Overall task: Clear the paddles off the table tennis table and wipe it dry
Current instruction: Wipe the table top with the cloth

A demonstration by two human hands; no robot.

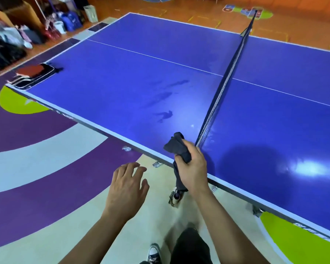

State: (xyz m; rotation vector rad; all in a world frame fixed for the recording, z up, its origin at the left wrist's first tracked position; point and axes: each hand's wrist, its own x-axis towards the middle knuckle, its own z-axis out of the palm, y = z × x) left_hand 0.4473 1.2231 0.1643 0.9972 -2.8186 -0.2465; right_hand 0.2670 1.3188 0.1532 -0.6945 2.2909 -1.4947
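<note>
Clamps right hand point(193, 168) fingers round dark cloth point(177, 147) at desk point(122, 82) edge by net point(223, 88); holds left hand point(126, 189) fingers apart, empty; leaves red paddle point(30, 70) on far corner.

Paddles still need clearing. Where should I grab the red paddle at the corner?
The red paddle lies flat on a black case at the table corner. Its handle is too blurred to find, so probably pinch the blade's rim, free left hand coming from the corner's outer edge, where it sits closest.
</note>
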